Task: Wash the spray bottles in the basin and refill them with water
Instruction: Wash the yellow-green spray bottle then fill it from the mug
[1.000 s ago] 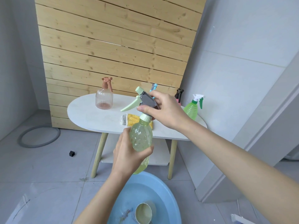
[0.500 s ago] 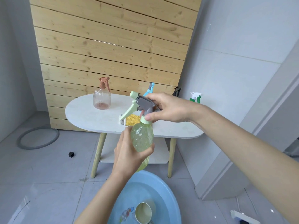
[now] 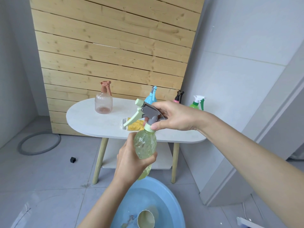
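Only the person's two arms showed. The left hand (image 3: 131, 160) and the right hand (image 3: 176, 117) were bare, and so were both wrists. The left forearm (image 3: 102, 204) was uncovered from the wrist to the lower edge of the view, and the right forearm (image 3: 246, 155) to the right edge; whether a sleeve sat higher up could not be told. The fingers were slender. One fingernail (image 3: 153, 127) on the right hand showed plainly: short, rounded and pale.
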